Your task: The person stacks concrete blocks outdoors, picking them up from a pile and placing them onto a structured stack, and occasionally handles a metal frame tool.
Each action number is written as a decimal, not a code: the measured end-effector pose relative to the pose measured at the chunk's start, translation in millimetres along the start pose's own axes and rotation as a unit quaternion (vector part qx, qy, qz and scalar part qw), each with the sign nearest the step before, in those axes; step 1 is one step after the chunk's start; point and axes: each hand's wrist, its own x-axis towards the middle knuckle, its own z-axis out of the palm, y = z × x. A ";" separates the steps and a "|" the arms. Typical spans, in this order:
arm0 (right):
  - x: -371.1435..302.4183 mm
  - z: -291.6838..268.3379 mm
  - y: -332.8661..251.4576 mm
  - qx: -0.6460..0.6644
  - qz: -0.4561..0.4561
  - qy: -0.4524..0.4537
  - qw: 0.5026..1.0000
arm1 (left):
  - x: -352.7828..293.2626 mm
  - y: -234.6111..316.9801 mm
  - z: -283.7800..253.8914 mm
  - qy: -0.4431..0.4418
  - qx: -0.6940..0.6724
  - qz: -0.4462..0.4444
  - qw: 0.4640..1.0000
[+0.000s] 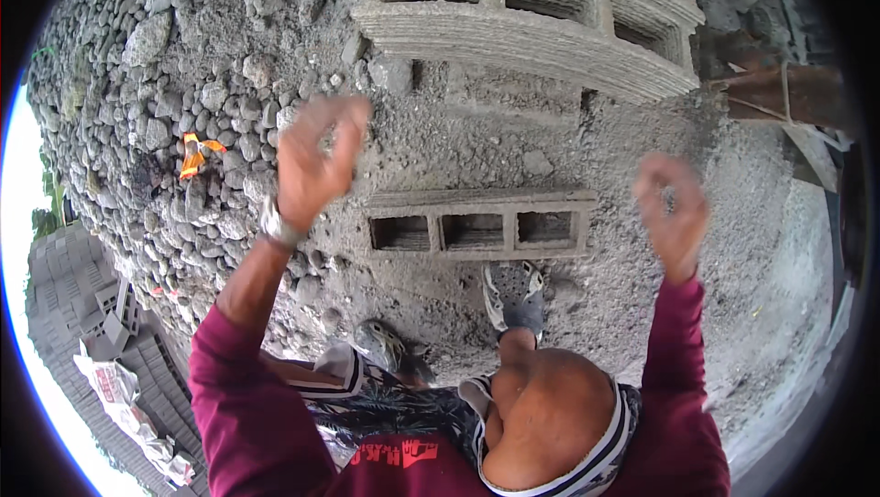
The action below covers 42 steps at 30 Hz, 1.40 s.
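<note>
A grey hollow concrete block (589, 225) with three cavities lies on the gritty ground in front of my feet. My left hand (316, 162) hovers beyond its left end, over the edge of the stones. Its fingers are curved, with a gap between thumb and fingers and nothing held. Off the block's right end, my right hand (676, 213) is raised, also curled loosely around empty air. Both sets of fingertips are smeared by motion, and neither hand touches the block.
More hollow concrete blocks (522, 34) stand close together at the far side. Rounded stones (156, 135) cover the left, with an orange scrap (191, 156) among them. Many stacked blocks (69, 281) rise at the far left. A rusty metal piece (779, 93) sits at the right. My shoe (513, 293) nearly meets the near block.
</note>
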 end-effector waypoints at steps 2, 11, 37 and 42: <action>-47.7 31.8 -9.9 -0.091 -0.123 -0.161 0.975 | -61.8 5.4 5.8 -0.177 -0.043 0.058 0.982; -94.1 92.2 -9.9 -0.196 -0.175 -0.222 0.939 | -153.5 7.3 32.7 -0.340 0.208 0.137 0.907; 127.8 -37.8 -29.6 -0.253 -0.293 0.084 0.918 | 135.6 78.4 -24.3 -0.087 0.210 0.243 0.943; 130.6 -19.2 -8.2 -0.213 -0.247 0.003 0.945 | 136.7 45.7 -3.0 -0.130 0.238 0.248 0.930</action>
